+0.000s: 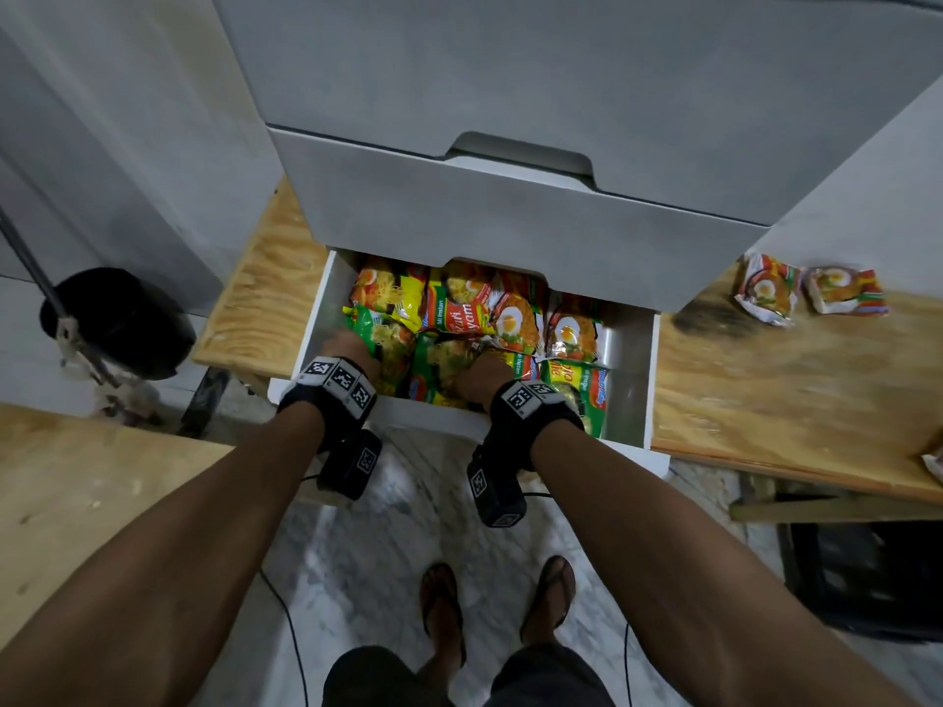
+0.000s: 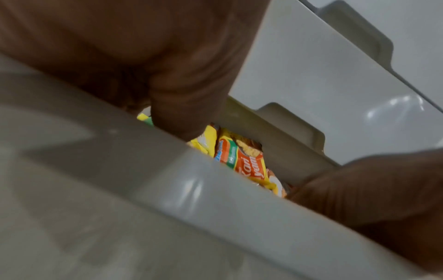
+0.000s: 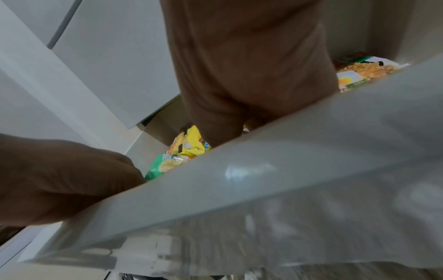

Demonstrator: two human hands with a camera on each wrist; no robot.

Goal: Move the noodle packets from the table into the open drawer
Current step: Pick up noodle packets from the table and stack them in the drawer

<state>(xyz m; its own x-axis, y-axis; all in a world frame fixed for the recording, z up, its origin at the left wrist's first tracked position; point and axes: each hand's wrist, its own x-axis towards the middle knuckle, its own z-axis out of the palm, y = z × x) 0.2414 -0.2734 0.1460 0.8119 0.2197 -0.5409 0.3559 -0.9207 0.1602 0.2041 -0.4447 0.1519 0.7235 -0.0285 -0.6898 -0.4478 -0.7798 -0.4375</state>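
The open white drawer (image 1: pixel 630 380) holds several noodle packets in green, yellow and red wrappers. Both my hands reach into it over its front wall (image 2: pixel 167 180). My left hand (image 1: pixel 351 343) is at the drawer's left side and grips the edge of a green noodle packet (image 1: pixel 383 340), its thumb (image 2: pixel 182 117) pointing down onto the wrappers. My right hand (image 1: pixel 479 362) lies among the packets in the middle. The front wall (image 3: pixel 287 151) hides its fingers. Two red-and-white noodle packets (image 1: pixel 766 288) (image 1: pixel 847 290) lie on the wooden table (image 1: pixel 775 400) at the right.
A closed grey drawer front (image 1: pixel 510 232) overhangs the back of the open drawer. Another packet's corner (image 1: pixel 935 464) shows at the table's right edge. Wooden surfaces lie left (image 1: pixel 265 298) and near left (image 1: pixel 76 492). A black bin (image 1: pixel 122 321) stands at left, a black crate (image 1: pixel 867 579) under the table.
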